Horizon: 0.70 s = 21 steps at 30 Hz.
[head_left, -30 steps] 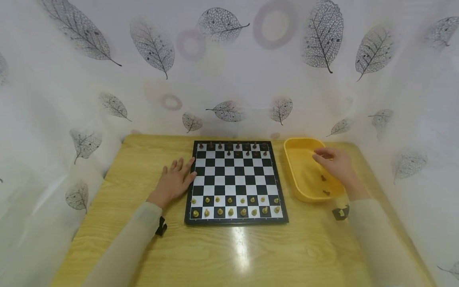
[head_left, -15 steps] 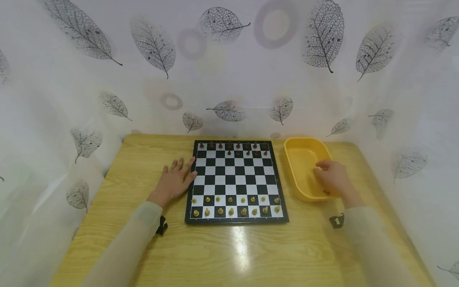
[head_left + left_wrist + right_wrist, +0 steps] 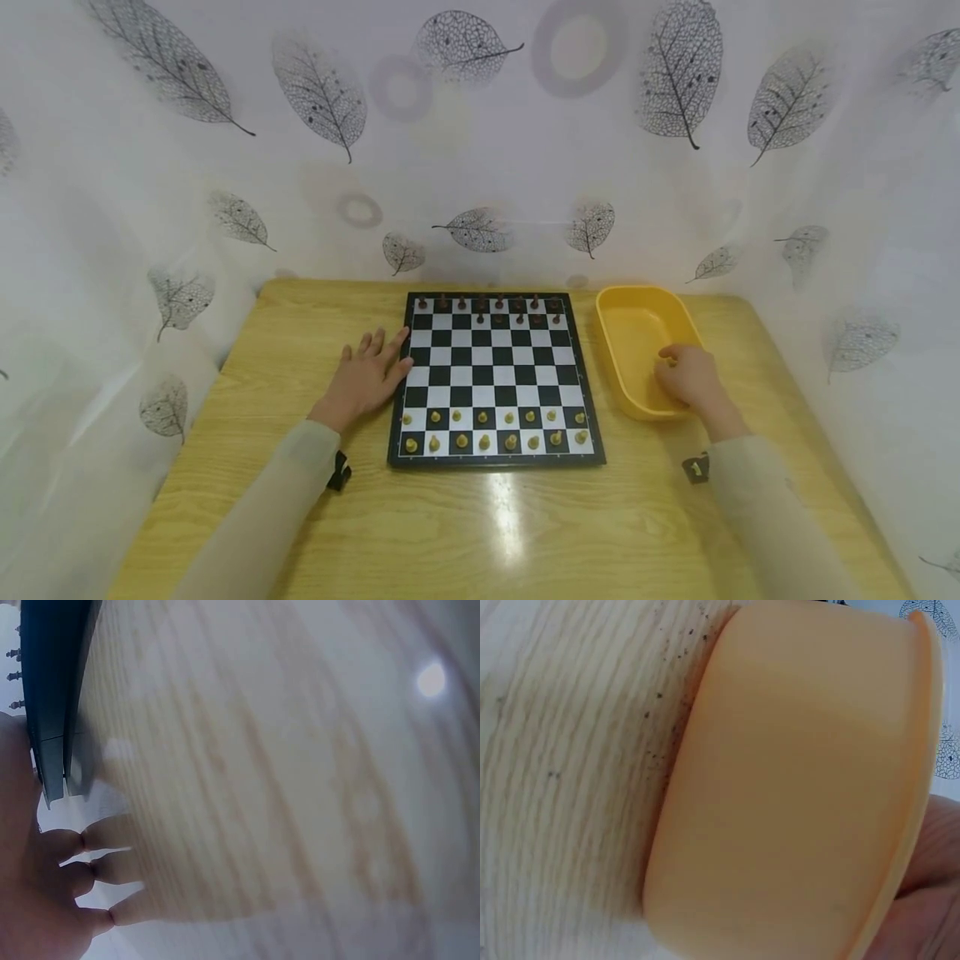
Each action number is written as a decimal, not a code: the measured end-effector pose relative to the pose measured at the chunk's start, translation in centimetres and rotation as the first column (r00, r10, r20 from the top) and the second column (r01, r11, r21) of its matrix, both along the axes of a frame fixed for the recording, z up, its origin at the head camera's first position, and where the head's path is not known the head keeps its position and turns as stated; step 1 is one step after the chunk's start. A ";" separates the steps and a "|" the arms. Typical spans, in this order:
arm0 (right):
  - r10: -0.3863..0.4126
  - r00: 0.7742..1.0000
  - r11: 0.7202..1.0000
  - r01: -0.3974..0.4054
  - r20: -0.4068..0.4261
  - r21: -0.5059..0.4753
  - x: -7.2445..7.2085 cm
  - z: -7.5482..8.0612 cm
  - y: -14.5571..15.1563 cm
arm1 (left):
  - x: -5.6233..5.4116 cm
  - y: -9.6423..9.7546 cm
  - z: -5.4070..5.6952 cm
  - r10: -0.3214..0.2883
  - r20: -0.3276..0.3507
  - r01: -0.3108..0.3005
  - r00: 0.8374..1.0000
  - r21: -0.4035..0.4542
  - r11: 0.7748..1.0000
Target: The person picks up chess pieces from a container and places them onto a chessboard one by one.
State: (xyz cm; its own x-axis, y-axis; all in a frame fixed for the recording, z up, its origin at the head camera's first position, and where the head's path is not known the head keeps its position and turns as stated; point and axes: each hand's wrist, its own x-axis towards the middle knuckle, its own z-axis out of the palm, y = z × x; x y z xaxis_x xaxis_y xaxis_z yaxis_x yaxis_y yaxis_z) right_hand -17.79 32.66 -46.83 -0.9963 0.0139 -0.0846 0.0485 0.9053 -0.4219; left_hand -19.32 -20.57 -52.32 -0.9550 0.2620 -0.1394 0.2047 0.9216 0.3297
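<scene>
A black-and-white chessboard lies on the table, with yellow chess pieces in two rows along the near side and dark brown chess pieces at the far side. The second brown row has pieces only on its right part. My left hand lies spread on the table, its fingertips and thumb touching the board's left edge. My right hand reaches down into a yellow plastic basin, fingers bent. Its fingertips are hidden, so whether they hold a piece cannot be seen. In the right wrist view the basin's wall covers the fingers.
The wooden table carries the board and, to its right, the basin. A pale curtain with leaf prints hangs behind and at both sides. Small dark specks lie on the table by the basin.
My right hand has lowered and come nearer within the basin, its fingers bending more. Two brown pieces seen in the basin earlier are now out of sight at the hand. My left hand stays put.
</scene>
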 end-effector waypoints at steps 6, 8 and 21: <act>0.034 0.997 0.999 -0.036 -0.070 -0.025 -0.2 -1.0 0.5 | 0.1 0.1 0.0 0.000 0.004 0.000 1.000 -0.005 1.000; 0.043 0.996 0.998 -0.047 -0.082 -0.040 -0.5 -1.3 0.7 | 0.1 0.0 0.0 -0.001 0.003 0.001 1.000 -0.004 1.000; 0.102 0.994 0.994 -0.104 -0.048 -0.032 -1.6 -1.8 1.3 | 0.1 0.0 -0.1 -0.001 -0.010 0.001 1.000 0.001 1.000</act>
State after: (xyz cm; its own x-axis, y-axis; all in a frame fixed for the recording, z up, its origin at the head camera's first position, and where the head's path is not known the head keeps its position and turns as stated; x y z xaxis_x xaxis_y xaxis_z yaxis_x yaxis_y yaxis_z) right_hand -19.43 33.91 -48.59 -0.9952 -0.0909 -0.0370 -0.0644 0.8896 -0.4522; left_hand -19.21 -20.59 -52.39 -0.9560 0.2629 -0.1300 0.2086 0.9212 0.3285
